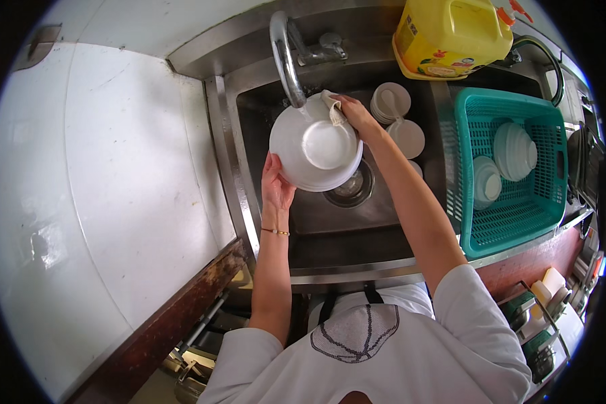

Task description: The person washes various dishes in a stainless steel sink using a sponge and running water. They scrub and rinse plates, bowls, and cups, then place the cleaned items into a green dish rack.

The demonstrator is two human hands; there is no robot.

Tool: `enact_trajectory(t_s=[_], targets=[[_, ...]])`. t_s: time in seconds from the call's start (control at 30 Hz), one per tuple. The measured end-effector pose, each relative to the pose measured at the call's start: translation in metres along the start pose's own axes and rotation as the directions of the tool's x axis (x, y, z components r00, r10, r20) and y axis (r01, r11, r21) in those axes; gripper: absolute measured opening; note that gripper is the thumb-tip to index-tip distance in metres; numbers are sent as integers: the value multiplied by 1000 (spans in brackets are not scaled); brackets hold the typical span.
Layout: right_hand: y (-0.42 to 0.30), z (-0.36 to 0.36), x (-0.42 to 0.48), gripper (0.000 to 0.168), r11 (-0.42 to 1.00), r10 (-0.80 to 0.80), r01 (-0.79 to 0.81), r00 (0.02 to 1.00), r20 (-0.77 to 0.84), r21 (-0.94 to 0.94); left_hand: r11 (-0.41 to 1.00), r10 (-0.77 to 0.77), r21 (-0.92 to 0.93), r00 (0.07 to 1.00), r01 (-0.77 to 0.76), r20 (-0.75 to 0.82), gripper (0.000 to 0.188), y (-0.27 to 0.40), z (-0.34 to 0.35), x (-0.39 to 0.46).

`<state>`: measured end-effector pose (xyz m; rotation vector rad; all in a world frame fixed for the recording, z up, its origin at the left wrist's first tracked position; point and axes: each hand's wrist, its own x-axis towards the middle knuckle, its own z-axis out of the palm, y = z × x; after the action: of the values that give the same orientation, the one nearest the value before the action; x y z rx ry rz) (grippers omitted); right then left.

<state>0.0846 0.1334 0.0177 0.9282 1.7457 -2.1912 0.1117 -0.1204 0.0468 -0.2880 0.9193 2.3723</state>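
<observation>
My left hand grips the lower left rim of a stack of white bowls, held bottom up over the stainless steel sink. My right hand presses a pale cloth against the upper right of the outermost bowl. Water runs from the chrome faucet onto the bowl's outside. To the right of my right hand, small white bowls stand stacked in the sink with a white spoon on top. Another small white dish lies just below them.
Right of the sink, a green plastic basket holds white bowls. A yellow jug with an orange cap stands at the sink's back edge. The drain lies under the held bowls. A white tiled wall rises at left.
</observation>
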Motion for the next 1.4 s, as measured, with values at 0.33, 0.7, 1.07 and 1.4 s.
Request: enact_trajectory(t_s=[0.33, 0.7, 1.07, 1.4], targets=[[4, 43, -40, 49, 695, -560, 400, 823, -100, -598, 786, -7, 613, 991, -77, 133, 40, 21, 36, 22], [-4, -17, -18, 77, 909, 293, -256, 954, 67, -328, -293, -123, 725, 777, -623, 617, 30, -1, 69, -3], [63, 0, -53, 60, 910, -120, -10, 950, -288, -414, 898, -123, 382, 959, 217, -256, 90, -28, 26, 4], [0, -26, -32, 53, 251, -401, 415, 867, 296, -874, 755, -326, 488, 897, 437, -298, 71, -12, 27, -20]])
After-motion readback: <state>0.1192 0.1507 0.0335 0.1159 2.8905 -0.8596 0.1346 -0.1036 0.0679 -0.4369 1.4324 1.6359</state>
